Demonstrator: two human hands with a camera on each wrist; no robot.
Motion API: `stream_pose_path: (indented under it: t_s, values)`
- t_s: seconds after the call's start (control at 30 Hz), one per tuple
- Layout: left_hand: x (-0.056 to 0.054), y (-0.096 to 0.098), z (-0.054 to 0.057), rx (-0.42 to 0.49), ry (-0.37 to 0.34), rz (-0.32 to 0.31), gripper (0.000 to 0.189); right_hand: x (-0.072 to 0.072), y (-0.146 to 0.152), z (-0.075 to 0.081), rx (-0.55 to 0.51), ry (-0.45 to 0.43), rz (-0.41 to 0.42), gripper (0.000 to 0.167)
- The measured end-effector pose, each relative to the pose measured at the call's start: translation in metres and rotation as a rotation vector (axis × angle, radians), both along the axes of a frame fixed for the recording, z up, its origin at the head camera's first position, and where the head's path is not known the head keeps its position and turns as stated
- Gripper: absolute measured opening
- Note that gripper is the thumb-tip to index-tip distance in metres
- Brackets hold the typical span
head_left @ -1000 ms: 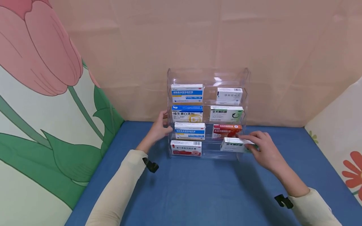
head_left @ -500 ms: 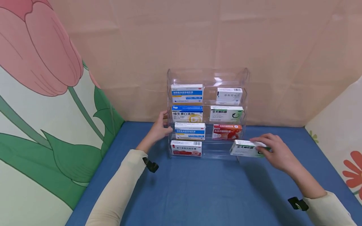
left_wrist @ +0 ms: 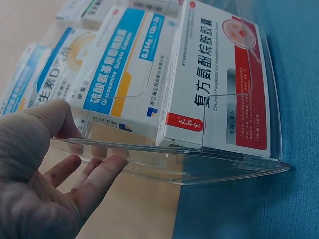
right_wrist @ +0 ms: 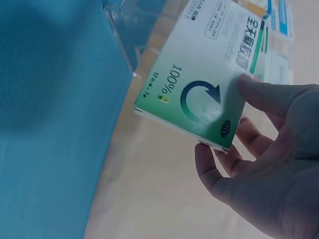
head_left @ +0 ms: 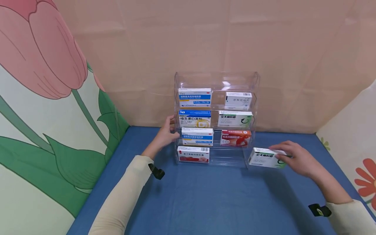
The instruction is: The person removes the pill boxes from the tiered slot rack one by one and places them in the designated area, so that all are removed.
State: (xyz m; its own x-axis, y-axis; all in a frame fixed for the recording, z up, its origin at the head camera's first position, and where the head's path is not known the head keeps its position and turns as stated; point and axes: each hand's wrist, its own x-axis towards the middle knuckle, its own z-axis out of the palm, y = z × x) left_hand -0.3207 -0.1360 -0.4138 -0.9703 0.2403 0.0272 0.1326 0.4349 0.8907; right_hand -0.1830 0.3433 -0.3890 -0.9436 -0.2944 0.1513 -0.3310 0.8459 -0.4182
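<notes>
My right hand (head_left: 298, 159) pinches a white and green medicine box (head_left: 267, 158) by its right end, to the right of the clear rack's bottom tier. In the right wrist view the thumb presses on the box's printed face (right_wrist: 204, 74), while the fingers lie behind it and along its edge. My left hand (head_left: 165, 133) grips the left side of the clear plastic rack (head_left: 226, 159). Seen from the left wrist, the thumb is on the front of the side panel and the fingers touch its outer face. A white and red medicine box (left_wrist: 214, 84) stands close by in the bottom tier.
Each of the upper tiers carries boxes left and right, among them a red box (head_left: 235, 137), a blue-topped vitamin D box (head_left: 195, 118) and a small white box (head_left: 238, 100). A blue cloth (head_left: 202, 199) covers the table; a beige backdrop (head_left: 205, 39) hangs behind.
My right hand has drawn the white and green medicine box from in front of the bottom tier's right part to the right, off the rack. The left hand has stayed in place.
</notes>
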Motion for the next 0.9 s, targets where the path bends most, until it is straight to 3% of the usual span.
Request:
stream_pose_path:
  t_s: [0.5, 0.9]
  values:
    - [0.001, 0.000, 0.001, 0.000, 0.005, -0.004, 0.083, -0.017, 0.029, -0.013, -0.039, -0.213, -0.027, 0.031]
    - [0.002, 0.000, 0.001, 0.002, -0.005, -0.003, 0.084, -0.042, 0.036, -0.034, 0.001, -0.355, -0.005, 0.029]
